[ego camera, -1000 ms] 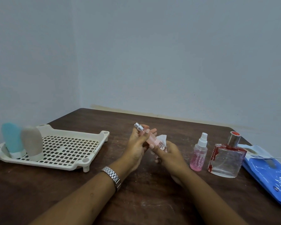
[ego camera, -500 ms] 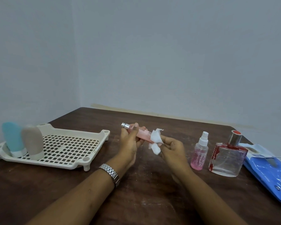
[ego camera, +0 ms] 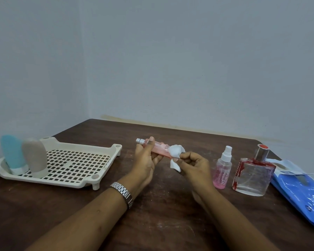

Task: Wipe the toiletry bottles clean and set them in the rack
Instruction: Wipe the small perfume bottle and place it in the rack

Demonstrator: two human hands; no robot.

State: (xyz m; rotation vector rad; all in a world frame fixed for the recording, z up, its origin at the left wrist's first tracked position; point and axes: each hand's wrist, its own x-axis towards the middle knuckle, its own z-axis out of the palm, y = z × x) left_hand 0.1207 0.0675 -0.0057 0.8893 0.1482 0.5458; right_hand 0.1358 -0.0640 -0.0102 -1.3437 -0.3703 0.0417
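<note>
My left hand (ego camera: 145,160) grips a slim pink bottle (ego camera: 159,148) with a silver cap, held almost level above the table, cap pointing left. My right hand (ego camera: 194,164) pinches a white wipe (ego camera: 175,153) wrapped over the bottle's right end. The cream perforated rack (ego camera: 76,165) lies at the left; a blue squeeze bottle (ego camera: 11,153) and a beige squeeze bottle (ego camera: 34,157) stand cap-down at its left end. A small pink spray bottle (ego camera: 222,169) and a clear square perfume bottle (ego camera: 253,173) with red trim stand on the table to the right.
A blue wipes packet (ego camera: 303,192) with its flap open lies at the table's right edge. The dark wooden table (ego camera: 161,214) sits in a corner between two grey walls. A metal watch (ego camera: 122,192) is on my left wrist.
The pink bottle has tipped from steeply upright to nearly level, cap swinging left. The wipe has slid along it to the right end, with my right hand following.
</note>
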